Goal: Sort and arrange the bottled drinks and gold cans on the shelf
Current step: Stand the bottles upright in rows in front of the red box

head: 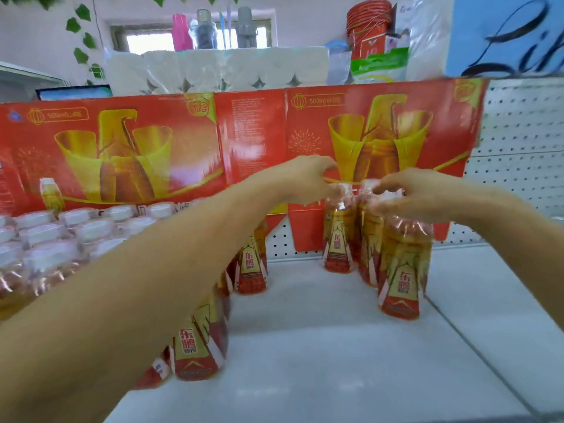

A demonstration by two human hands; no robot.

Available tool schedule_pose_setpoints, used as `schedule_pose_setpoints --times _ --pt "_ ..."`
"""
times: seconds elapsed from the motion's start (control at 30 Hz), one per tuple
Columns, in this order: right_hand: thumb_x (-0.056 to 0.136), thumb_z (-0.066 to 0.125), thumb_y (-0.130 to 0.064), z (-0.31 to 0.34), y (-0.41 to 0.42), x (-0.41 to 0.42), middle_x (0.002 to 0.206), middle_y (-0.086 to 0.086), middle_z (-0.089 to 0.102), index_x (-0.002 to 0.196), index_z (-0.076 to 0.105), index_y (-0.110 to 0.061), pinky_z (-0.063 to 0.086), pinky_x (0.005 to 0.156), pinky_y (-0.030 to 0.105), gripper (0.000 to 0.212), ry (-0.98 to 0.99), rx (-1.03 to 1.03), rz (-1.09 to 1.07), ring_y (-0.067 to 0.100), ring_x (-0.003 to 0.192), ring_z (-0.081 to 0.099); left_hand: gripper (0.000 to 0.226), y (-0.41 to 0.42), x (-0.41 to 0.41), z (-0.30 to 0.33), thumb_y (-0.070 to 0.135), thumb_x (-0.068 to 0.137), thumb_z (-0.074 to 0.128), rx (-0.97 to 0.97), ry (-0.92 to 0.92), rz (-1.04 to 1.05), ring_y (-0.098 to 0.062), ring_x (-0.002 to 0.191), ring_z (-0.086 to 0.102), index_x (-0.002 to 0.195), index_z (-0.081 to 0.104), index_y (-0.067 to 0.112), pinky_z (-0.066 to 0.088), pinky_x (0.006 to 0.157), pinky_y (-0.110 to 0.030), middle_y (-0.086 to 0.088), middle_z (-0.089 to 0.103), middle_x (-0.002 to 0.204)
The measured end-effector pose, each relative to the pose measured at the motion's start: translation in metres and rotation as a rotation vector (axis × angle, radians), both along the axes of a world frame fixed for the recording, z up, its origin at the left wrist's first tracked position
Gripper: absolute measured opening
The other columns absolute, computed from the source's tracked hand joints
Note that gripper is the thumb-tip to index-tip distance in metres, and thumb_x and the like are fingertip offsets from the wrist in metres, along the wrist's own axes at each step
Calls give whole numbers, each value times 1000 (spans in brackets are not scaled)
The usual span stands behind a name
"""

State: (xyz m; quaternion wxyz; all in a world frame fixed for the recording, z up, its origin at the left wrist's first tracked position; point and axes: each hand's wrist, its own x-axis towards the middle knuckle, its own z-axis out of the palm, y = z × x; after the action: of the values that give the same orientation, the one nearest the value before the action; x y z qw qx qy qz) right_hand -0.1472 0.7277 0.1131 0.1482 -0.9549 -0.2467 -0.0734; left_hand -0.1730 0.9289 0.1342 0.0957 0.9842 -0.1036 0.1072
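Several bottled drinks with gold and red labels stand on a white shelf [335, 346]. Three of them form a cluster at the right: a rear bottle [338, 239], a middle one [370, 248] and a front one [403, 270]. My left hand [302, 178] reaches over and grips the cap of the rear bottle. My right hand [421, 193] closes on the tops of the middle and front bottles. More bottles [198, 346] stand in a row under my left forearm, partly hidden. The picture is blurred. No gold cans are visible.
A packed block of white-capped bottles [61, 236] fills the left side. Red and gold cartons [122, 148] line the back, with a white pegboard wall [518, 148] at the right. Tissue rolls [213, 71] sit above. A shelf seam [457, 325] runs diagonally at the right.
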Motion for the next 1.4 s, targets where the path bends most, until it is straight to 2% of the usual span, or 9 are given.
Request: schedule_pose_setpoints --times 0.13,0.33,0.4,0.53,0.63,0.83,0.97,1.17,1.4 --pt "87 63 -51 -20 -16 0 145 2 47 144 40 -26 42 90 31 66 6 126 -24 21 122 51 70 -19 53 -17 43 96 54 -112 32 76 -29 141 32 153 25 13 32 112 -38 -9 31 156" --pt "91 62 -39 -33 -37 9 127 0 58 140 46 -18 44 71 22 56 -10 290 -6 10 95 55 67 -31 92 -40 38 94 59 -271 86 139 -28 135 41 148 34 8 36 105 -32 -11 40 151" --pt "93 58 -41 -36 -41 14 134 2 55 140 48 -21 44 77 25 52 -35 287 1 12 102 51 59 -31 97 -43 31 92 64 -271 45 142 -27 127 48 143 44 8 41 99 -31 -10 48 144" --pt "92 58 -44 -41 -45 21 121 -2 56 138 49 -24 39 61 17 51 -32 308 27 11 95 51 49 -23 90 -36 29 92 65 -187 -16 119 -24 123 53 136 55 10 43 99 -31 -7 55 138" --pt "90 60 -45 -43 -46 24 119 -1 56 135 52 -24 44 63 21 50 -56 339 41 12 95 53 47 -19 75 -32 32 93 63 -136 -33 98 -22 119 55 136 56 14 41 89 -25 -6 58 135" --pt "90 61 -45 -44 -43 24 123 2 57 132 55 -24 45 68 26 47 -100 335 57 14 96 55 44 -7 36 -24 40 89 68 -82 5 93 -4 77 59 128 62 20 41 65 -18 11 62 82" --pt "91 60 -44 -44 -27 16 116 -1 59 128 57 -24 46 61 22 43 -83 352 125 7 86 57 50 5 12 -20 38 87 70 -49 32 114 -19 111 61 132 60 18 45 97 -33 -3 69 117" --pt "91 59 -45 -43 13 0 114 -7 55 129 56 -21 42 66 17 45 -108 332 211 11 95 56 50 30 -4 -25 44 90 64 72 -24 217 -21 99 66 133 57 21 52 90 -39 -4 66 122" --pt "93 57 -44 -44 35 -9 118 -1 58 134 50 -26 45 70 23 45 -50 319 252 11 94 56 50 49 9 -26 54 92 53 219 -51 310 -20 117 56 136 52 29 29 107 -45 6 68 113"
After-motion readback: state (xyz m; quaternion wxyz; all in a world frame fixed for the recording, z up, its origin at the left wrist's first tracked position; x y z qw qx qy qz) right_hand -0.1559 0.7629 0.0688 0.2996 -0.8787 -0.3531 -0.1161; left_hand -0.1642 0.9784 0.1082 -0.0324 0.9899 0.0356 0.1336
